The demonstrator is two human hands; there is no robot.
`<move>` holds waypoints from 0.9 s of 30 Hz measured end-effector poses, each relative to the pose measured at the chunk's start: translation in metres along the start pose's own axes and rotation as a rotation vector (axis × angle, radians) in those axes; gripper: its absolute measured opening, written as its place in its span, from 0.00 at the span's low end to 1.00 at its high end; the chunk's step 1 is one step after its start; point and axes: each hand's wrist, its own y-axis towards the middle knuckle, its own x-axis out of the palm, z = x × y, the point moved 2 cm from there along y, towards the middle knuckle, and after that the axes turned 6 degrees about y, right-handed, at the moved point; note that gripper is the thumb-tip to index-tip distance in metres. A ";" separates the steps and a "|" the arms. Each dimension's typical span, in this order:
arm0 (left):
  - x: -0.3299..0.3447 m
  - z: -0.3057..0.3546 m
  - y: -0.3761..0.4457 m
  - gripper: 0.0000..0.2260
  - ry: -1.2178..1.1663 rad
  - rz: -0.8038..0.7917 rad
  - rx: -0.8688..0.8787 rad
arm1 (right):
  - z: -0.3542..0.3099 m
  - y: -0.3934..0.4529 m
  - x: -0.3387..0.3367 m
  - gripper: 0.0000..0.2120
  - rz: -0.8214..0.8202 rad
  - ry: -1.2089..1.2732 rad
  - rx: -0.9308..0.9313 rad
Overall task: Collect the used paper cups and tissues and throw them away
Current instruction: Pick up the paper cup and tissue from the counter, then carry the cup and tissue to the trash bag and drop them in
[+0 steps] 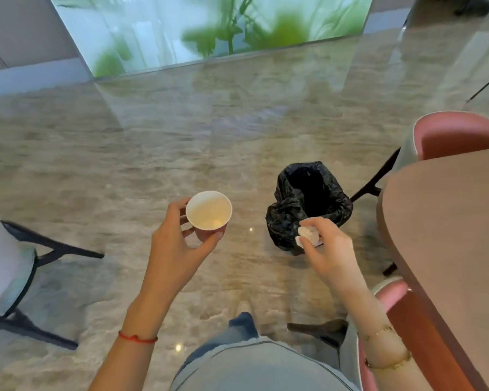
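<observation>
1. Nearest the camera are the person's own legs in light blue jeans (254, 365), with one pale shoe tip (244, 306) showing on the polished stone floor (124, 153).
2. A red string bracelet (137, 338) circles the left wrist; thin gold bracelets (387, 362) sit on the right forearm.
3. The left hand (175, 241) holds a paper cup (208, 213) upright, thumb and fingers curled around its pinkish lower wall. The cup's white inside faces the camera and looks empty apart from a small pale mark near the bottom.
4. The right hand (326, 246) pinches a crumpled white tissue (308, 235) between thumb and fingertips, held over the near edge of the bin.
5. The trash bin (308, 201) stands on the floor just beyond the right hand, lined with a black plastic bag whose rim folds over the outside. Its inside is dark; I cannot tell what it holds.
6. At the right, a brown table (449, 235) edges into view, with pink chairs (458, 136) beside it, one far and one near.
7. At the left, a pale chair with black legs (26, 263) is partly visible.
8. Farthest off, a frosted glass panel (209, 26) shows blurred green plants behind it.
</observation>
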 end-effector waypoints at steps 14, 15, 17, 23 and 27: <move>0.154 -0.020 0.268 0.29 -0.034 -0.398 0.100 | 0.100 0.188 -0.004 0.09 0.221 -0.016 0.325; 0.173 -0.022 0.282 0.29 -0.033 -0.418 0.100 | 0.114 0.198 -0.004 0.09 0.220 -0.006 0.361; 0.213 -0.026 0.311 0.29 -0.013 -0.453 0.106 | 0.143 0.223 -0.006 0.07 0.223 0.008 0.424; 0.332 -0.035 0.394 0.30 0.060 -0.537 0.085 | 0.227 0.315 -0.026 0.04 0.187 0.000 0.545; 0.397 -0.042 0.430 0.31 0.088 -0.624 0.011 | 0.275 0.363 -0.030 0.06 0.137 -0.019 0.613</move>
